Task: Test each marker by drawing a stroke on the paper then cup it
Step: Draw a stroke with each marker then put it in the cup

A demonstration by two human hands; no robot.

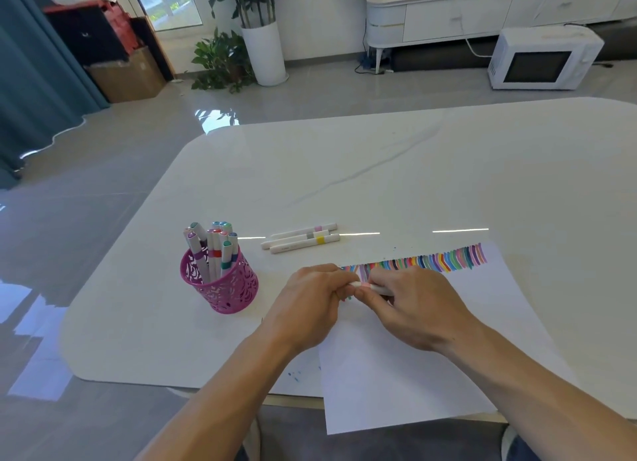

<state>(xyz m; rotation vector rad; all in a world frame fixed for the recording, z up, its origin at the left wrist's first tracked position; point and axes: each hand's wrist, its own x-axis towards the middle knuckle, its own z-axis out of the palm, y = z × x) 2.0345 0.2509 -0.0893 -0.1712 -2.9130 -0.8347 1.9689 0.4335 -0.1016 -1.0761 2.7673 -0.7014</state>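
Observation:
A white marker with a pink band (366, 286) is held level between both hands above the top left corner of the paper (431, 357). My left hand (310, 305) pinches its left end. Around its body to the right, my right hand (410, 305) is closed. Most of the marker is hidden by fingers. A row of several coloured strokes (448, 259) runs along the paper's top edge. The pink perforated cup (224, 288) stands to the left with several markers upright in it. Three white markers (300, 238) lie on the table beyond the hands.
The white table (379, 167) has a rounded left edge and a near edge under my forearms; the paper overhangs it. Small ink spots (294, 374) mark the table near the front edge. Beyond the table lie grey floor, potted plants and a white microwave.

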